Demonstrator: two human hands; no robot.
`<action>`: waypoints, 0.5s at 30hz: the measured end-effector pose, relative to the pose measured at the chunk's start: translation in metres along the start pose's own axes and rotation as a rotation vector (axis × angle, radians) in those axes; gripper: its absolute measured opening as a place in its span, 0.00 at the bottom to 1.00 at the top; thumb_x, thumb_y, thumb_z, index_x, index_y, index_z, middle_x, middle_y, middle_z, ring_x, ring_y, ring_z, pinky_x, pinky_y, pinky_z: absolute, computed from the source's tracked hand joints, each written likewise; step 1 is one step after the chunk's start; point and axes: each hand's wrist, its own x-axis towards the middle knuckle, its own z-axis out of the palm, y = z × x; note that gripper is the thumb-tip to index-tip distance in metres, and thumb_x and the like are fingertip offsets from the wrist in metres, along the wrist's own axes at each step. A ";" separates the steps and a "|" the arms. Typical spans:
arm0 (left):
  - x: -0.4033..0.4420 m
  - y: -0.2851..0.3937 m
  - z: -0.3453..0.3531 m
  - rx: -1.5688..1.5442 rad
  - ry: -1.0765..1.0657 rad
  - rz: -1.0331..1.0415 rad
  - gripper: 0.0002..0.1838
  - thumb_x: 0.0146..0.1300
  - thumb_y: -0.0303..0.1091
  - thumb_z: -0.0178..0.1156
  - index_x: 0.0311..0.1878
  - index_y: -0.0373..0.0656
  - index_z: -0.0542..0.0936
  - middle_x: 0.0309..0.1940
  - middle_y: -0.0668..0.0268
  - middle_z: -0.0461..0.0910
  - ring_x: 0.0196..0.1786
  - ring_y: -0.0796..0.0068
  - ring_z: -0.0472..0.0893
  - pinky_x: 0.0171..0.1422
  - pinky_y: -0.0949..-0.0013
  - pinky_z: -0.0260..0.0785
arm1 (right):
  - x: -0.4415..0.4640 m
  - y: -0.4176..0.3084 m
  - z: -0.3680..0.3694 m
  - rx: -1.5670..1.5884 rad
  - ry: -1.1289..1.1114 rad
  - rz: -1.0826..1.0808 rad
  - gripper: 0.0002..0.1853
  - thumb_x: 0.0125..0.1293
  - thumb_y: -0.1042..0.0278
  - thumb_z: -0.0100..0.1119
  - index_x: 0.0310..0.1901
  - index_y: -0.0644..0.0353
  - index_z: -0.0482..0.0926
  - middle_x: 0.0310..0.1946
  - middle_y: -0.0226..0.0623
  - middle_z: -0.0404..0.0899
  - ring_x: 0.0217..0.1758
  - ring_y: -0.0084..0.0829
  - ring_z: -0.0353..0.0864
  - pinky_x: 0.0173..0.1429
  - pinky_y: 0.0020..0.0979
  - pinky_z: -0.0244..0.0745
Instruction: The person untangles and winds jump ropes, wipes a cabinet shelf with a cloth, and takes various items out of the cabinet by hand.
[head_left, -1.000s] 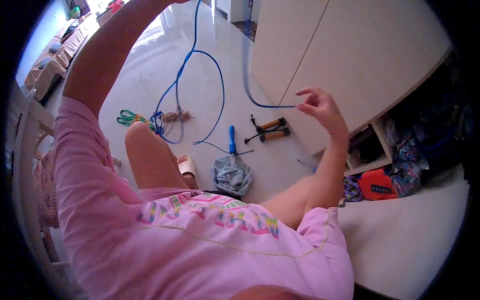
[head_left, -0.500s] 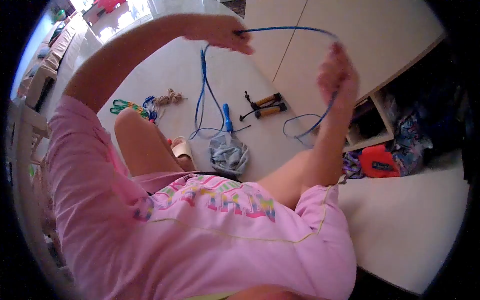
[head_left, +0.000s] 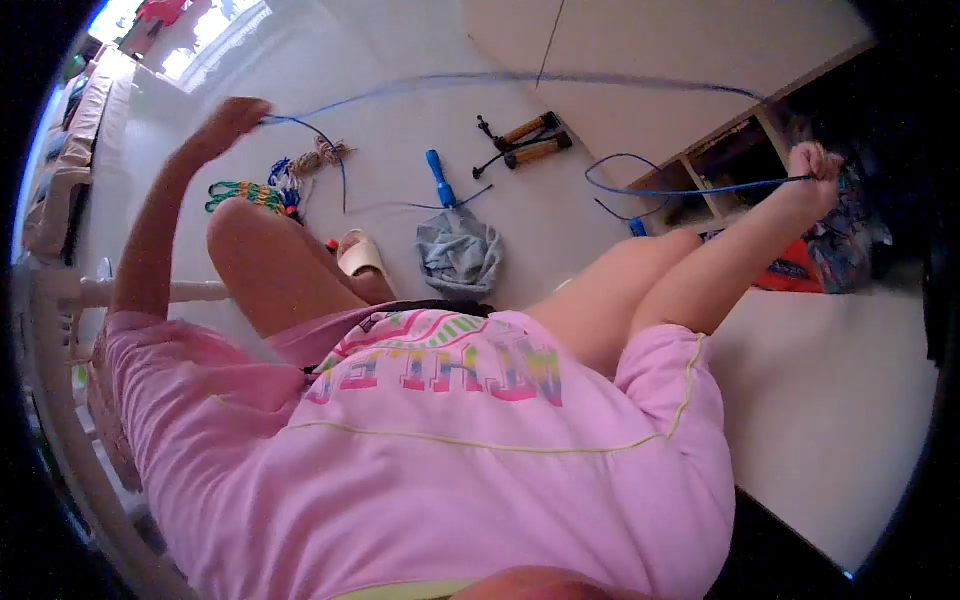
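Note:
A thin blue rope (head_left: 450, 78) spans in an arc between my two hands, spread wide apart. My left hand (head_left: 232, 122), at the upper left, is closed on it, and a loose end hangs from that hand. At the right, my right hand (head_left: 817, 170) is closed round the rope too, and a loop of it runs left from this hand above my knee. A blue handle (head_left: 439, 178) lies on the floor by a grey cloth (head_left: 459, 254). Another blue handle (head_left: 637, 228) shows beside my right knee.
On the floor are two skipping-rope handles with black cord (head_left: 523, 140), a green and yellow rope bundle (head_left: 243, 196) and a tan rope bundle (head_left: 322, 154). A white cabinet (head_left: 650, 60) and an open shelf (head_left: 728, 160) stand right. A chair (head_left: 150, 291) is left.
My hands have moved far apart, the left one outward to the left and the right one outward to the right. The rope between them has been drawn out into a long arc.

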 end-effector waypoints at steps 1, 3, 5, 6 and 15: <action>-0.013 -0.032 -0.006 0.009 0.281 0.085 0.18 0.64 0.43 0.45 0.41 0.37 0.76 0.34 0.61 0.78 0.34 0.69 0.75 0.43 0.69 0.67 | 0.001 -0.006 -0.002 -0.036 0.081 0.008 0.10 0.51 0.74 0.44 0.15 0.55 0.61 0.08 0.22 0.51 0.10 0.19 0.50 0.16 0.23 0.48; -0.022 -0.096 -0.032 0.283 0.514 -0.005 0.20 0.65 0.43 0.42 0.47 0.39 0.75 0.39 0.57 0.78 0.39 0.68 0.77 0.46 0.68 0.68 | 0.003 -0.011 -0.004 -0.100 0.241 0.026 0.11 0.51 0.74 0.45 0.14 0.54 0.60 0.07 0.21 0.50 0.10 0.19 0.50 0.16 0.22 0.47; -0.032 -0.099 -0.059 0.483 0.632 -0.047 0.20 0.65 0.43 0.41 0.46 0.39 0.75 0.41 0.55 0.77 0.41 0.65 0.78 0.46 0.67 0.68 | 0.001 0.012 0.001 -0.130 0.132 0.046 0.09 0.53 0.73 0.45 0.17 0.56 0.62 0.07 0.21 0.50 0.10 0.19 0.50 0.16 0.22 0.48; -0.031 -0.100 -0.062 0.489 0.679 -0.074 0.18 0.64 0.42 0.42 0.43 0.39 0.76 0.39 0.55 0.77 0.38 0.60 0.79 0.45 0.66 0.69 | 0.000 0.020 0.003 -0.170 0.015 0.025 0.08 0.54 0.73 0.44 0.19 0.56 0.63 0.07 0.21 0.50 0.10 0.18 0.50 0.16 0.22 0.48; 0.064 0.044 0.029 0.035 0.369 0.259 0.23 0.56 0.44 0.57 0.54 0.50 0.68 0.66 0.62 0.47 0.67 0.64 0.51 0.67 0.56 0.44 | -0.064 0.186 0.061 -1.228 -0.240 0.101 0.12 0.60 0.58 0.51 0.37 0.58 0.73 0.14 0.20 0.52 0.15 0.14 0.50 0.19 0.16 0.45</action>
